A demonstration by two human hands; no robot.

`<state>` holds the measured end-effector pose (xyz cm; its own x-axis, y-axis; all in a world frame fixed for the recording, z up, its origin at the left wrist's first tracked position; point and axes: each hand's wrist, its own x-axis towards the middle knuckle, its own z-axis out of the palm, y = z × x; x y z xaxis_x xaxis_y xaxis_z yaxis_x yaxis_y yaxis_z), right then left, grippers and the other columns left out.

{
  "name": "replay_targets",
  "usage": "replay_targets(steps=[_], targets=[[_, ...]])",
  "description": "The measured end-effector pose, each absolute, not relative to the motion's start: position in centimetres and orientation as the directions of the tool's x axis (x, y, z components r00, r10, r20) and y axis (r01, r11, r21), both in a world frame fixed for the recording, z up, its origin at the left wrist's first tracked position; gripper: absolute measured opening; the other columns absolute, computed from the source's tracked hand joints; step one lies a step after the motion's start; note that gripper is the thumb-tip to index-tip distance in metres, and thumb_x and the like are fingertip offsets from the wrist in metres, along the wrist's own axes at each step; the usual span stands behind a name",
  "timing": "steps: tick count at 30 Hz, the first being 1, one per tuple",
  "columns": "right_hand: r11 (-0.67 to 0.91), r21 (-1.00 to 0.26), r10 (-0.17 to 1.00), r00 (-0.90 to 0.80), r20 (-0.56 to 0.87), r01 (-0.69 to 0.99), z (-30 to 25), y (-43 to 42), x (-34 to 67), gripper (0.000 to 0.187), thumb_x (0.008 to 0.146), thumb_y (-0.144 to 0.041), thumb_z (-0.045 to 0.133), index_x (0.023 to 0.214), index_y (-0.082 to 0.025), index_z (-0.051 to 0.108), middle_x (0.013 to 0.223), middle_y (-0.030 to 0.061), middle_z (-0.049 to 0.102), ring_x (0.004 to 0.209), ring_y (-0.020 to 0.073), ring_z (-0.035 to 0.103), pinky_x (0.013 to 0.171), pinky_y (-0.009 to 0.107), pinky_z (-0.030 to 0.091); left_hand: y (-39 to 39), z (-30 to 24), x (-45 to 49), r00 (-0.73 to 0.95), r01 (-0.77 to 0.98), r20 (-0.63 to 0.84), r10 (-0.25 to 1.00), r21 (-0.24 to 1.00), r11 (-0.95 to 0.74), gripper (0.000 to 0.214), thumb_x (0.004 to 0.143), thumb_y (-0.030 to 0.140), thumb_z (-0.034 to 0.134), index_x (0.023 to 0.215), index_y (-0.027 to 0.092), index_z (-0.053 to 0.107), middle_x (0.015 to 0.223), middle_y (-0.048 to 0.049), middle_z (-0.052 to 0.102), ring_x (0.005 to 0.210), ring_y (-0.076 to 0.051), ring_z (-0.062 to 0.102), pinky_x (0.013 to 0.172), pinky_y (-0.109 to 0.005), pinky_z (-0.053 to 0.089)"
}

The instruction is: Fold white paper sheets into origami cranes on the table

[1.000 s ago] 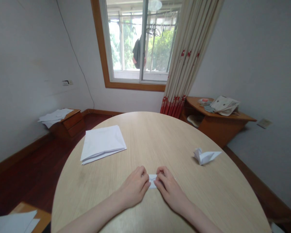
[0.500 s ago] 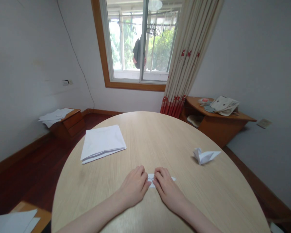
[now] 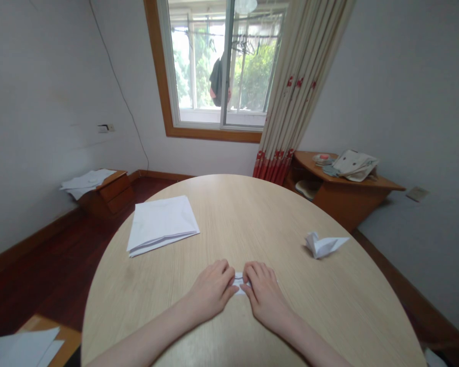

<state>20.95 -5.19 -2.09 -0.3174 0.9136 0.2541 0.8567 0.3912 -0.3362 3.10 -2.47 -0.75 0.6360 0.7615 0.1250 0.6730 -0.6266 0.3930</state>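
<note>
A small strip of folded white paper (image 3: 238, 288) lies on the round wooden table (image 3: 229, 336), mostly covered by my hands. My left hand (image 3: 213, 288) grips its left end with curled fingers, the thumb pressing the near side. On the opposite end, my right hand (image 3: 265, 290) holds the paper the same way, fingers bent over it. Only the short stretch between the two thumbs shows, with a fold line running across. To the right stands a folded paper bird (image 3: 323, 245), apart from both hands.
A stack of white paper (image 3: 163, 224) rests at the table's left. More sheets (image 3: 26, 349) lie on a low wooden surface at bottom left. Beyond the table are a drawer cabinet (image 3: 117, 193), a corner desk (image 3: 340, 199) with a cloth bag (image 3: 355, 165), and a curtain (image 3: 290, 102).
My right hand has shifted slightly and now hides the paper's right tip, which stuck out before. The left hand stays nearly in place.
</note>
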Motion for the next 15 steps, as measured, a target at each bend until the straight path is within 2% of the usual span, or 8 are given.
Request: replay_targets(steps=[5, 9, 15], targets=[[0.356, -0.375, 0.929, -0.281, 0.242, 0.856, -1.8, -5.0, 21.4, 0.016, 0.084, -0.012, 0.057, 0.084, -0.021, 0.044, 0.09, 0.0034, 0.053, 0.087, 0.0219, 0.05, 0.078, 0.037, 0.039, -2.0, -0.9, 2.8, 0.669, 0.641, 0.15, 0.728, 0.379, -0.667, 0.012, 0.09, 0.026, 0.06, 0.086, 0.02, 0.051, 0.09, -0.0002, 0.055, 0.086, -0.019, 0.051, 0.072, -0.03, 0.031], [0.314, -0.395, 0.945, -0.243, 0.218, 0.863, -1.4, -4.8, 21.9, 0.02, 0.08, -0.016, 0.063, 0.084, -0.021, 0.044, 0.092, 0.0027, 0.054, 0.09, 0.0223, 0.051, 0.08, 0.036, 0.04, -1.6, -1.0, 2.3, 0.676, 0.608, 0.15, 0.722, 0.44, -0.661, 0.016, 0.088, 0.029, 0.064, 0.086, 0.02, 0.052, 0.091, 0.001, 0.056, 0.09, -0.019, 0.051, 0.075, -0.03, 0.028], [0.307, -0.43, 0.951, -0.261, 0.163, 0.849, -1.4, -4.5, 22.6, 0.018, 0.079, -0.014, 0.062, 0.087, -0.023, 0.047, 0.102, 0.0043, 0.053, 0.1, 0.0232, 0.05, 0.085, 0.039, 0.039, -0.8, -0.6, 1.6, 0.707, 0.544, 0.107, 0.699, 0.549, -0.634, 0.014, 0.087, 0.028, 0.066, 0.087, 0.02, 0.054, 0.091, 0.0023, 0.056, 0.091, -0.017, 0.051, 0.077, -0.028, 0.029]])
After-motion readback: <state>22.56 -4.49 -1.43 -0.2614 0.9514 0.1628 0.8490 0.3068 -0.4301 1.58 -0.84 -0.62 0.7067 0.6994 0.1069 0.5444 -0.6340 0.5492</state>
